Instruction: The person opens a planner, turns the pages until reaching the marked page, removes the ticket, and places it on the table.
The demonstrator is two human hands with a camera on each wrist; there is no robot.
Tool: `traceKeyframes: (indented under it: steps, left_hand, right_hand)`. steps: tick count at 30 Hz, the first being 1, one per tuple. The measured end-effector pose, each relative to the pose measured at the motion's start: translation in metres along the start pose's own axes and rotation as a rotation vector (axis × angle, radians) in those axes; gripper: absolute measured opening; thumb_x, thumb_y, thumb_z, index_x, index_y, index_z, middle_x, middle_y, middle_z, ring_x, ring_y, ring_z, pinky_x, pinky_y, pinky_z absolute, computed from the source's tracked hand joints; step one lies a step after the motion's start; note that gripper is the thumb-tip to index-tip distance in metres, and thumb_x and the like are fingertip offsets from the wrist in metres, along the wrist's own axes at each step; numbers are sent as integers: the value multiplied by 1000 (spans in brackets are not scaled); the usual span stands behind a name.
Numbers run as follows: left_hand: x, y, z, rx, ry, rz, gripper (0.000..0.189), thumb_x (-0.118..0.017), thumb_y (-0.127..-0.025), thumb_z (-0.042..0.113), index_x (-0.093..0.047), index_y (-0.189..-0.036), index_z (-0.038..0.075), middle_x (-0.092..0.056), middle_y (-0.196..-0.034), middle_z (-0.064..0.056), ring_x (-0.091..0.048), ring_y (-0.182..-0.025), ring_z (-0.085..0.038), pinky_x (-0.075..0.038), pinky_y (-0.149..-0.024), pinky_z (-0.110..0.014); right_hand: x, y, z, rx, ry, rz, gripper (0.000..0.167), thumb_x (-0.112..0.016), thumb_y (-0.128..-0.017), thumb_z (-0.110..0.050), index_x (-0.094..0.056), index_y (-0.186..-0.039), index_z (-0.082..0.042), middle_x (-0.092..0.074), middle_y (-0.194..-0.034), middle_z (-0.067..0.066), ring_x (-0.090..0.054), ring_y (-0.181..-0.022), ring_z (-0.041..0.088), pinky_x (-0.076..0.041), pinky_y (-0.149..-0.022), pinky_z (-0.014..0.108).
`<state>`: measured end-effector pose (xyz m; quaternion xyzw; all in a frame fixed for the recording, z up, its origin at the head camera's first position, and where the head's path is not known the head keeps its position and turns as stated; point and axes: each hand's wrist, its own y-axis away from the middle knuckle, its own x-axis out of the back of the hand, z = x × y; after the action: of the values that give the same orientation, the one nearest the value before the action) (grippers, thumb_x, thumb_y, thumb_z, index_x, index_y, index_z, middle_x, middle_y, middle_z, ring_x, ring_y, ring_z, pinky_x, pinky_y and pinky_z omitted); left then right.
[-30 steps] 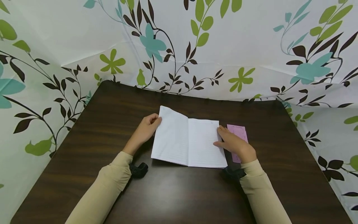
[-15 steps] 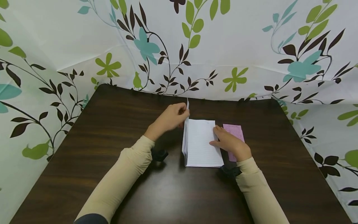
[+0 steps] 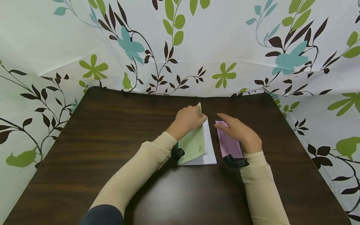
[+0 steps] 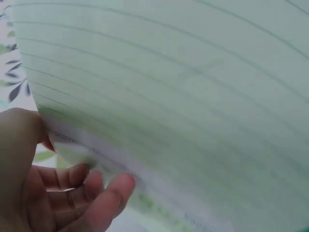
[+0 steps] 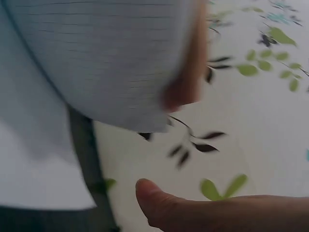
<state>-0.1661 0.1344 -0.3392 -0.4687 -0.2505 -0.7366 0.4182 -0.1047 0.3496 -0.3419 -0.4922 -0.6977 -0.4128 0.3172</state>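
A notebook with a pale green cover (image 3: 193, 145) lies partly closed near the table's middle, its white page (image 3: 209, 153) showing along the right side. My left hand (image 3: 189, 119) pinches the cover's raised upper edge; in the left wrist view the lined sheet (image 4: 164, 87) curves above its fingers. My right hand (image 3: 239, 131) hovers just right of the notebook with fingers extended, holding nothing. Below it lies a pink printed slip (image 3: 230, 147), partly covered by the hand. In the right wrist view, the thumb (image 5: 154, 200) stands apart from the lined sheet (image 5: 111, 63).
The dark wooden table (image 3: 112, 125) extends around the notebook. Its back edge meets a white cloth (image 3: 191, 68) printed with leaves and flowers. Black wrist straps (image 3: 235, 161) sit on both wrists.
My left hand has swung the notebook's left side over to the right, so the green cover now faces up. My right hand has let go of the page edge and moved slightly right.
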Motion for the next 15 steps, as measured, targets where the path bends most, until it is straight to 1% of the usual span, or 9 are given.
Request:
traceKeyframes:
  steps: [3,6,8,12,15]
  left_hand:
    - [-14,-8,11,21,-69,-26,41,-51,-100,32,-38,-63,20,-36,-63,5,-40,-58,-15,-34,-51,-29]
    - [-33,-16,18,41,-133,-59,42,-53,-101,32,-40,-62,19,-36,-61,5,-37,-57,-13,-33,-49,-28]
    - [-46,-20,22,49,-186,-70,41,-55,-102,32,-45,-64,19,-38,-60,5,-37,-55,-12,-35,-48,-28]
    - [-69,-24,28,55,-285,-70,38,-60,-102,37,-61,-70,17,-44,-60,6,-40,-54,-10,-44,-48,-28]
    - [-81,-24,33,53,-337,-66,38,-62,-101,40,-66,-71,17,-45,-62,6,-40,-53,-10,-46,-47,-27]
  right_hand:
    - [11,4,2,-13,6,27,64,-51,-110,-39,-31,-164,-10,-42,-161,25,-44,-147,47,-35,-118,66]
    - [15,5,1,7,-1,25,63,-53,-110,-37,-33,-163,-9,-47,-157,26,-52,-141,46,-40,-115,65]
    - [15,5,0,24,-5,25,62,-53,-110,-35,-34,-162,-8,-48,-157,26,-54,-139,45,-41,-114,64]
    - [12,6,1,35,-5,20,58,-53,-110,-32,-37,-160,-8,-51,-155,25,-57,-137,44,-43,-113,63]
    - [9,9,3,30,-8,19,57,-54,-110,-30,-39,-160,-8,-53,-153,25,-58,-135,43,-44,-112,62]
